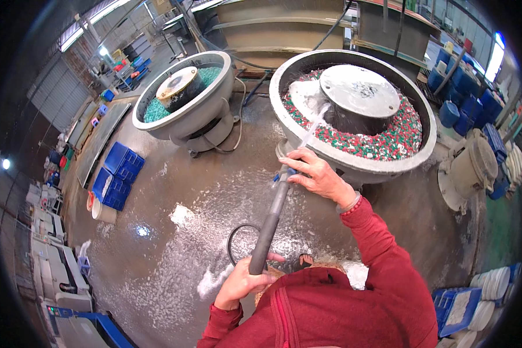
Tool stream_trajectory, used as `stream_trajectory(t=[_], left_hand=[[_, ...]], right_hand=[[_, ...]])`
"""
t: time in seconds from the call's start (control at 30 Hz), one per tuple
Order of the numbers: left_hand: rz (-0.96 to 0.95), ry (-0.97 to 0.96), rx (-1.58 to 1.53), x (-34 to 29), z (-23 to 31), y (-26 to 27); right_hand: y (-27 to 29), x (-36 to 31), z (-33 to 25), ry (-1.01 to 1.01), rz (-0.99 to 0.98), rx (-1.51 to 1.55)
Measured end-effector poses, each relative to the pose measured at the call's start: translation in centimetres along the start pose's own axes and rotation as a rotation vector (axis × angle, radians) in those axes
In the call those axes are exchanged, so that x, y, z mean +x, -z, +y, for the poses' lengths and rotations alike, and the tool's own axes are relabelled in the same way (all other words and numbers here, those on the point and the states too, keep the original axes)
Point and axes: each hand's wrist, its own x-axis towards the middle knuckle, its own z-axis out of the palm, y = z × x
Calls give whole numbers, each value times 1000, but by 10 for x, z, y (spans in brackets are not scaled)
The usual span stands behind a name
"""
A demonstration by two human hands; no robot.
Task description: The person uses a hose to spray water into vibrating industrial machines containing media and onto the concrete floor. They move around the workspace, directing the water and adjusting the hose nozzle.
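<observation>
My left hand is wrapped round the lower end of a dark grey hose close to my body. Further up, the fingers of my right hand grip the same hose at a small blue fitting. A jet of water leaves its far end and runs over the rim of a large grey round tub. The water lands beside white foam on a ring of small red, green and white pieces. A round whitish lid caps the tub's centre.
A smaller round tub with green pieces stands at the left. Blue crates and a white bucket sit on the wet, foamy floor. A beige machine and blue barrels are at the right.
</observation>
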Motion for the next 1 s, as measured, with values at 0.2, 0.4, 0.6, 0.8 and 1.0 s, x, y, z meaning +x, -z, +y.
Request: stream_trajectory(t=[0.2, 0.4, 0.6, 0.8, 1.0], left_hand=[[-3, 24, 15, 28, 16, -2], [-180, 28, -162, 28, 21, 41], [-278, 17, -189, 31, 7, 82], [-357, 40, -193, 31, 6, 117], [-429, -43, -217, 31, 20, 140]], right_hand=[[-6, 14, 27, -14, 46, -26], [-39, 39, 24, -125, -2, 17], [-69, 46, 18, -167, -67, -68], [-86, 59, 1, -240, -44, -182], [-96, 70, -5, -296, 23, -246]])
